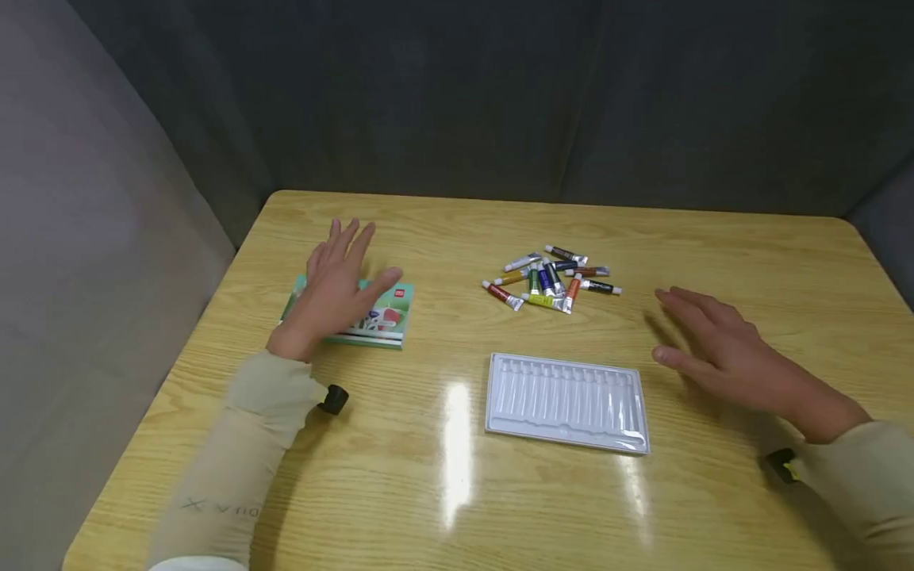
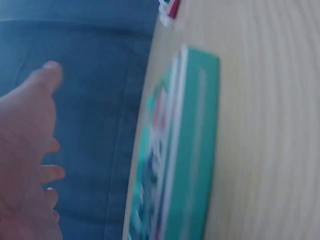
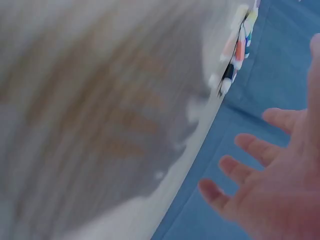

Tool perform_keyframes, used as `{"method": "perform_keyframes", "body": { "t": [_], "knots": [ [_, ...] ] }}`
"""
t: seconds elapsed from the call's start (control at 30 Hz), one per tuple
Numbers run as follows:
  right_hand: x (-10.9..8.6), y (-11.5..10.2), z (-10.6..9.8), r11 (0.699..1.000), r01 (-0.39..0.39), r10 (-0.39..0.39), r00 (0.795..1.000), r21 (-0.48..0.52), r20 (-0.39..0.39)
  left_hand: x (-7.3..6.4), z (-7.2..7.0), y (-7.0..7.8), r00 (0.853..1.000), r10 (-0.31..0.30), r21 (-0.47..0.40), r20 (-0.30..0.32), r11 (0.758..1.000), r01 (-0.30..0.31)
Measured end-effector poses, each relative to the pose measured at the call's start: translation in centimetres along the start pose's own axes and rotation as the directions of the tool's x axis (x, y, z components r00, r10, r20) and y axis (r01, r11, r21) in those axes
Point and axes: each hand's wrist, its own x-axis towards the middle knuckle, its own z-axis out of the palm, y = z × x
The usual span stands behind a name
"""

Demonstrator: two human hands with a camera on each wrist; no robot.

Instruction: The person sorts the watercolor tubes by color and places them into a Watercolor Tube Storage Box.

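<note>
My left hand (image 1: 331, 293) hovers over a green box (image 1: 391, 316) with a printed lid, its fingers spread and holding nothing. The left wrist view shows the box's teal side (image 2: 195, 145) beside the hand, with a gap between them. On the right, my right hand (image 1: 728, 357) is held above the table, fingers extended and nothing in them. Between the hands lies a white plastic tray (image 1: 567, 403) with a row of narrow slots. Behind the tray is a loose pile of small paint tubes (image 1: 546, 279) in several colours, including a red tube (image 1: 502, 295) and a black tube (image 1: 601, 286).
The wooden table (image 1: 400, 476) has rounded far corners. A dark cloth curtain (image 1: 428, 95) hangs behind it, and a grey panel (image 1: 93, 238) stands along the left. Light glares off the tabletop left of the tray.
</note>
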Motion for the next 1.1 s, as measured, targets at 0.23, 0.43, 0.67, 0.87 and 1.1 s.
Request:
{"method": "perform_keyframes", "body": {
  "t": [0.23, 0.43, 0.67, 0.87, 1.1],
  "knots": [
    [0.3, -2.1, 1.5, 0.998, 0.060, -0.060, 0.997, 0.018, 0.048, 1.3, 1.3, 3.4, 0.997, 0.058, -0.013, 0.055, 0.998, -0.057],
    [0.2, -3.7, 2.0, 0.993, 0.118, -0.118, 0.992, 0.013, 0.046, 2.3, 2.5, 6.1, 0.995, 0.055, -0.103, 0.082, 0.994, -0.047],
    [-0.2, -5.2, 3.1, 0.979, 0.195, -0.190, 0.979, -0.066, 0.075, 3.1, 3.5, 8.2, 0.992, 0.052, -0.164, 0.114, 0.986, -0.033],
    [-0.7, -6.2, 3.5, 0.983, 0.175, -0.166, 0.975, -0.048, 0.148, 4.0, 5.1, 9.6, 0.994, 0.053, -0.257, 0.093, 0.966, -0.027],
    [-0.9, -6.7, 3.6, 0.991, 0.126, -0.111, 0.969, -0.054, 0.220, 5.9, 7.9, 10.5, 0.991, 0.104, -0.370, 0.080, 0.927, -0.067]
  ]
}}
